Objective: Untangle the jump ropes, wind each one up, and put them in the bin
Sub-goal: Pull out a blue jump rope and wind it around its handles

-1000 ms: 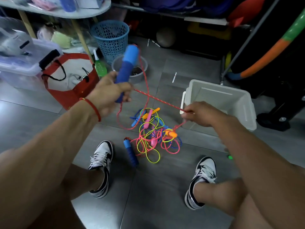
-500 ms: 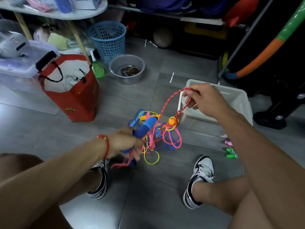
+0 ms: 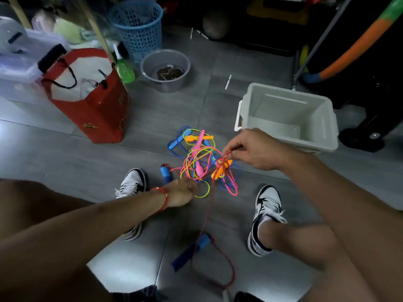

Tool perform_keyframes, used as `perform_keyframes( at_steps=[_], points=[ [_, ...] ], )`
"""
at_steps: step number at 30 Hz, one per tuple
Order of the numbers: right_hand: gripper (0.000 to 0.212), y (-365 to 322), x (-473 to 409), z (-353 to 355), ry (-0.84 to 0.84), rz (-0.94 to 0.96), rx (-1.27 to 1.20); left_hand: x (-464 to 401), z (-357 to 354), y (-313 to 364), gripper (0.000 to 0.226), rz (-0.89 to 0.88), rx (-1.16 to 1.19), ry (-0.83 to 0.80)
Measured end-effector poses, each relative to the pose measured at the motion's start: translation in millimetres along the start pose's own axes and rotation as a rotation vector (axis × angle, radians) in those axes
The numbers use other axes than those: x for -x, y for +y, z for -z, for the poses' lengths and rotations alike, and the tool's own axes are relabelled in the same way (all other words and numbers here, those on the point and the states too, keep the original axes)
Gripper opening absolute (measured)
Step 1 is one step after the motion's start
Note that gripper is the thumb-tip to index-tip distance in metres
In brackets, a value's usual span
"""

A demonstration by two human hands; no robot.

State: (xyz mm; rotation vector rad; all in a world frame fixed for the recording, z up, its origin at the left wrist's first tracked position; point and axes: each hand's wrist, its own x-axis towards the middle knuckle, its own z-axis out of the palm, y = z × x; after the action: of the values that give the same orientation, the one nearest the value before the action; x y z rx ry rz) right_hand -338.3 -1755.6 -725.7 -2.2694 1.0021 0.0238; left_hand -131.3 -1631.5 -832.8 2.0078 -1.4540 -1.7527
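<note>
A tangle of jump ropes point(image 3: 199, 159) in pink, yellow, blue and orange lies on the grey floor between my feet. My right hand point(image 3: 255, 151) pinches the red cord point(image 3: 226, 155) above the tangle's right side. That cord runs down to a blue foam handle point(image 3: 192, 251) lying on the floor near me. The other blue handle point(image 3: 166, 173) rests at the tangle's left edge. Beside it, my left hand point(image 3: 181, 192) reaches into the near edge of the ropes, fingers hidden. The white bin point(image 3: 327, 127) stands behind my right hand, with nothing inside.
A red bag point(image 3: 91, 105) stands at left, with a grey bowl point(image 3: 152, 62), a green bottle point(image 3: 125, 71) and a blue basket point(image 3: 137, 25) behind it. A clear storage box point(image 3: 19, 62) is far left. An orange-green hoop point(image 3: 359, 44) leans at right. My shoes point(image 3: 133, 184) point(image 3: 266, 214) flank the ropes.
My left hand has let go of the blue handle, which now lies on the floor near me, and has dropped to the tangle. My right hand lowered with the red cord.
</note>
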Motion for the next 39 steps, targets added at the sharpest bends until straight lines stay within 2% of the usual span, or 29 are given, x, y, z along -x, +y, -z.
perform_keyframes(
  at_steps=[3, 5, 8, 12, 14, 16, 18, 20, 21, 22, 24, 26, 28, 31, 34, 35, 39],
  points=[
    [0.017, 2, 13, -15, -0.095, 0.053, -0.179, -16, 1, 30, 0.011, 0.066, 0.252, 0.062],
    [0.021, 3, 20, -19, -0.106, 0.093, -0.263, -24, -2, 41, 0.029, 0.133, 0.392, -0.033],
    [0.025, 10, 31, -21, -0.128, 0.092, -0.351, -40, -10, 43, 0.029, 0.211, 0.553, -0.199],
    [0.037, 19, 43, -31, -0.271, 0.072, -0.401, -57, -9, 50, 0.012, 0.18, 0.652, -0.129],
    [0.042, 24, 47, -29, -0.349, 0.012, -0.424, -60, -6, 52, 0.014, 0.147, 0.658, -0.094],
    [0.036, 31, 47, -23, -0.401, -0.072, -0.376, -61, -2, 53, 0.013, 0.103, 0.66, -0.04],
    [0.025, 43, 42, -20, -0.319, -0.159, -0.214, -60, 2, 55, 0.011, 0.066, 0.704, -0.014],
    [0.015, 56, 33, -21, -0.129, -0.298, -0.021, -57, 5, 58, 0.015, 0.032, 0.749, 0.001],
    [0.014, 60, 27, -23, -0.036, -0.37, 0.031, -56, 7, 58, 0.018, 0.023, 0.766, 0.01],
    [0.023, 61, 22, -26, 0.031, -0.431, 0.029, -54, 9, 59, 0.02, 0.016, 0.775, 0.012],
    [0.051, 63, 11, -33, 0.066, -0.481, -0.103, -53, 12, 58, 0.029, -0.005, 0.764, -0.014],
    [0.065, 57, 1, -38, 0.066, -0.482, -0.332, -51, 14, 57, 0.034, -0.027, 0.725, -0.065],
    [0.064, 54, -8, -45, 0.046, -0.457, -0.437, -49, 16, 55, 0.038, -0.032, 0.694, -0.1],
    [0.047, 56, -19, -55, 0.117, -0.439, -0.386, -49, 16, 53, 0.04, -0.025, 0.696, -0.121],
    [0.039, 48, -23, -54, 0.189, -0.446, -0.393, -46, 16, 59, 0.02, 0.026, 0.679, -0.12],
    [0.04, 44, -23, -52, 0.201, -0.439, -0.408, -45, 16, 62, 0.024, 0.05, 0.68, -0.09],
    [0.045, 28, -21, -42, 0.225, -0.409, -0.475, -48, 14, 72, 0.062, 0.045, 0.726, 0.06]
  ],
)
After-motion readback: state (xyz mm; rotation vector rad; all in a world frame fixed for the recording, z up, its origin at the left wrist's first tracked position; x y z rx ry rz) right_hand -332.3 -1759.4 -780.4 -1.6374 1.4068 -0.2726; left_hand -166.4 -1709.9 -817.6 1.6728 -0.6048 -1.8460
